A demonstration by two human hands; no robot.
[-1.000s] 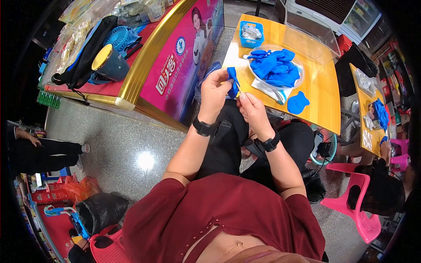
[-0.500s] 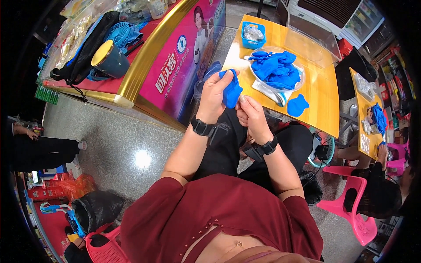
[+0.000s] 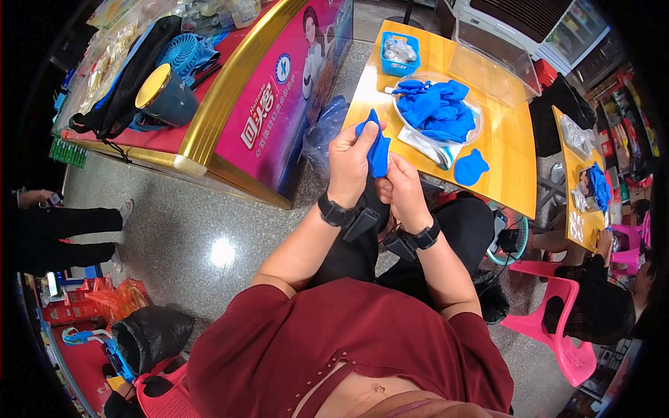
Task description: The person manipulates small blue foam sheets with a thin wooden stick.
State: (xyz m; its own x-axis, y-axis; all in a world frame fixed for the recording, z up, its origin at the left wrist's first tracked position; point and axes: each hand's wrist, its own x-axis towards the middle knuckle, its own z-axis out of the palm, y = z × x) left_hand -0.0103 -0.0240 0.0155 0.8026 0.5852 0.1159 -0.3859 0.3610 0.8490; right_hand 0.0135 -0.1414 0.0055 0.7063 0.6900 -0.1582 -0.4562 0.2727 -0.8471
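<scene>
Between my two hands, above my lap, is a small blue cloth piece [image 3: 378,155], seen nearly edge-on. My left hand [image 3: 350,160] is closed on it, with the thumb pressed near its upper end. The fingers of my right hand [image 3: 402,182] pinch its lower edge; the fingertips are partly hidden. Just beyond, on the yellow wooden table [image 3: 503,157], a clear round bowl [image 3: 478,132] holds a heap of similar blue cloth pieces [image 3: 435,111]. One flat, rounded blue piece with a flared end [image 3: 470,167] lies by itself beside the bowl.
A blue basket [image 3: 401,66] with clear plastic packets stands at the table's far left corner. To the left is a gold-edged counter [image 3: 202,132] with a dark cup [image 3: 167,97] and a fan [image 3: 182,52]. Pink chairs [image 3: 554,327] and a seated person [image 3: 592,306] are at right.
My left hand has shifted slightly right and down, bringing the hands closer together. The blue cloth piece has turned from broadside to a narrow, upright fold.
</scene>
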